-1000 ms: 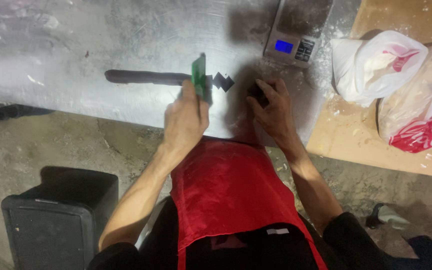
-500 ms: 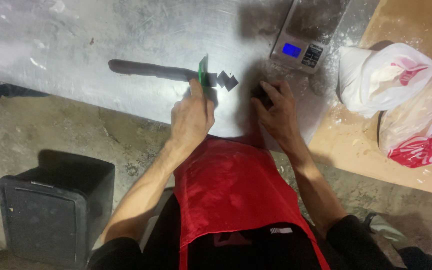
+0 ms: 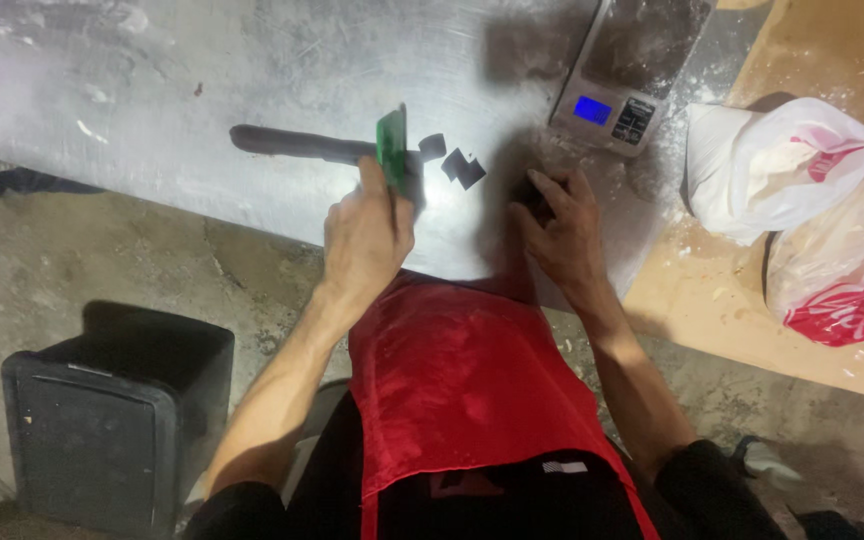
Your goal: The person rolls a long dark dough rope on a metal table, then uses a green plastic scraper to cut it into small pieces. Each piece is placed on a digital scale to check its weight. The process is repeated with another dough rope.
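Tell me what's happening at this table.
A person in a red apron stands at a metal table. The left hand holds a green scraper upright against a long dark roll, with small cut pieces lying beside it. The right hand rests on another dark piece. A digital scale and flour-dusted plastic bags sit to the right.

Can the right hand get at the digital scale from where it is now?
Probably yes. The right hand rests on a dark piece at the metal table edge, and the digital scale sits just beyond it with only bare tabletop between them.
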